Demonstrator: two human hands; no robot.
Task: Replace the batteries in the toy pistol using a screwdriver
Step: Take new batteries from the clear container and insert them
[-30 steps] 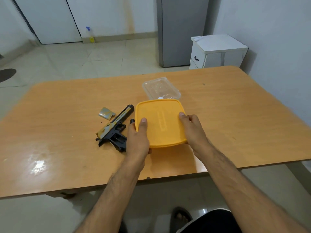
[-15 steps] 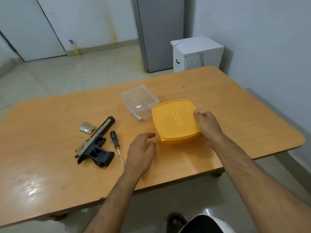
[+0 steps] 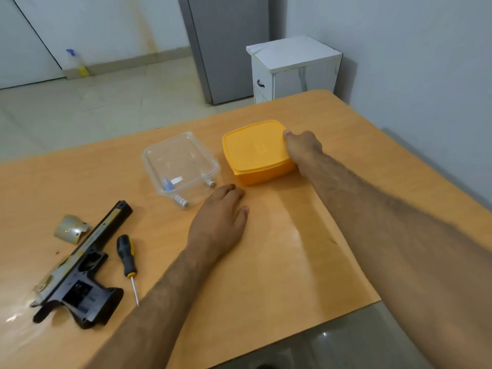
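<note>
The black and gold toy pistol (image 3: 80, 272) lies on its side at the near left of the wooden table (image 3: 279, 262), its grip compartment open. A gold cover piece (image 3: 69, 229) lies just left of the barrel. To the pistol's right lies a screwdriver (image 3: 127, 259) with a black and yellow handle. A clear plastic box (image 3: 181, 166) holds loose batteries. My left hand (image 3: 219, 225) rests flat on the table near the clear box, holding nothing. My right hand (image 3: 302, 146) grips the right side of a closed yellow box (image 3: 255, 150).
A white cabinet (image 3: 294, 69) and a grey fridge (image 3: 226, 43) stand beyond the table's far edge. A spray bottle (image 3: 77, 63) stands by the far wall. A grey wall runs close along the table's right side.
My right hand has pushed the yellow box away to the far right. My left hand let go of the box and came down flat on the table. The screwdriver came into sight.
</note>
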